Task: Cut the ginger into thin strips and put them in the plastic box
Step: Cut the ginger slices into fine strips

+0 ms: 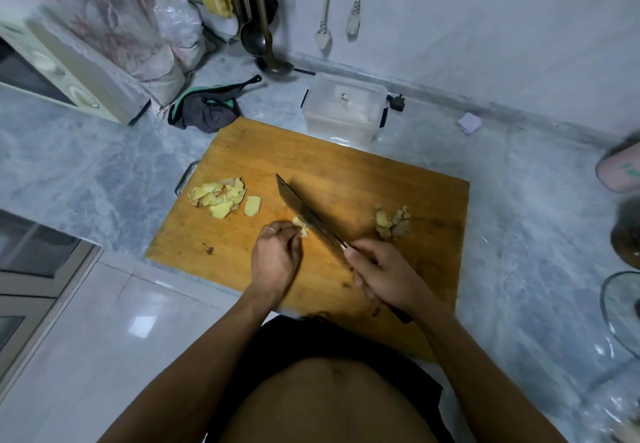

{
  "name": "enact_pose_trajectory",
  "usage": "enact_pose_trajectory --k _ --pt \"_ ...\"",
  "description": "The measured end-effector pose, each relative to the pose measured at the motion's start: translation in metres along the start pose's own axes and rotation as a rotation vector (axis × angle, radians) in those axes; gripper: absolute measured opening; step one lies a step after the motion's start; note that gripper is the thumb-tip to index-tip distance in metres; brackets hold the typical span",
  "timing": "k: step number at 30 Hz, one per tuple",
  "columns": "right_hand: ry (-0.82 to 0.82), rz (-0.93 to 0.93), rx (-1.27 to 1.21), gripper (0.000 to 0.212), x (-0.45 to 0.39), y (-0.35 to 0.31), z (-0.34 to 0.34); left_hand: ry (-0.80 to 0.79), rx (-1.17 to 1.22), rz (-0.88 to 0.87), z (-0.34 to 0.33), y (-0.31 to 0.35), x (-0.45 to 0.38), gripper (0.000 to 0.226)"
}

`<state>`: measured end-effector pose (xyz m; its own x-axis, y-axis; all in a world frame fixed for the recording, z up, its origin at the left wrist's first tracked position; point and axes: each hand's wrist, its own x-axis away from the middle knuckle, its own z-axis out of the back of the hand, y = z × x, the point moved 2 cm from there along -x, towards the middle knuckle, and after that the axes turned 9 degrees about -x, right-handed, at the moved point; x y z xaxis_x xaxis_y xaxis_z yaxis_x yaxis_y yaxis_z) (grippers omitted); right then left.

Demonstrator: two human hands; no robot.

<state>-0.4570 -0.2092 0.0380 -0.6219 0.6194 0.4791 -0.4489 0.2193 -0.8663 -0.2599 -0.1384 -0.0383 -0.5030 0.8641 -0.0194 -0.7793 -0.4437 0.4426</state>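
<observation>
Counting: 2 hands (277,255), 1 knife (308,217), 3 ginger heaps (218,197)

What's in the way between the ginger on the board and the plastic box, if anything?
Nothing visible. The plastic box sits just past the cutting board's far edge, and the board between it and the ginger slices is bare. The knife in the right hand lies nearer, not across that path.

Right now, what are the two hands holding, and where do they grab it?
The right hand grips the knife by its handle. The left hand pinches a small ginger piece with its fingertips, beside the blade.
</observation>
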Motion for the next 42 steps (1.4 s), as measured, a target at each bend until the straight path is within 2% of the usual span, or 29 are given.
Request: enact_pose_trajectory --k 5,9,12,18,21,27,30,34,36,39,42 --pt "-0.032 -0.026 -0.016 0.034 -0.007 0.003 0.011 -0.006 0.013 0.019 0.004 0.002 0.0 0.022" --pt "-0.043 -0.028 0.013 0.046 -0.012 0.002 0.016 0.032 -0.029 -0.162 0.005 -0.008 0.003 0.022" --pt "-0.049 0.059 0.123 0.049 -0.017 0.001 0.014 0.074 -0.068 -0.235 0.004 -0.014 0.002 0.025" --pt "-0.128 0.136 0.254 0.034 -0.019 -0.007 0.017 0.157 -0.07 -0.091 -0.007 -0.004 0.003 0.018" --pt "-0.179 0.153 0.273 0.045 -0.019 -0.009 0.019 0.181 -0.054 -0.014 -0.012 0.002 0.005 0.018" --pt "-0.231 0.043 0.196 0.051 -0.013 -0.006 0.024 0.189 -0.035 0.037 -0.013 0.003 0.023 0.022" --pt "-0.236 0.057 0.197 0.048 -0.01 -0.003 0.023 0.204 -0.049 0.05 -0.014 0.0 0.033 0.016" --pt "-0.159 0.197 0.243 0.048 -0.011 0.006 0.018 0.23 -0.05 0.033 -0.015 -0.001 0.034 0.015" --pt "-0.148 0.244 0.281 0.047 -0.011 0.006 0.015 0.251 -0.05 -0.042 -0.015 -0.002 0.035 0.016" --pt "-0.184 0.233 0.342 0.043 -0.008 0.006 0.009 0.258 -0.081 -0.18 -0.015 -0.006 0.039 0.015" --pt "-0.189 0.227 0.37 0.044 -0.008 0.007 0.005 0.26 -0.068 -0.132 -0.012 -0.007 0.035 0.015"
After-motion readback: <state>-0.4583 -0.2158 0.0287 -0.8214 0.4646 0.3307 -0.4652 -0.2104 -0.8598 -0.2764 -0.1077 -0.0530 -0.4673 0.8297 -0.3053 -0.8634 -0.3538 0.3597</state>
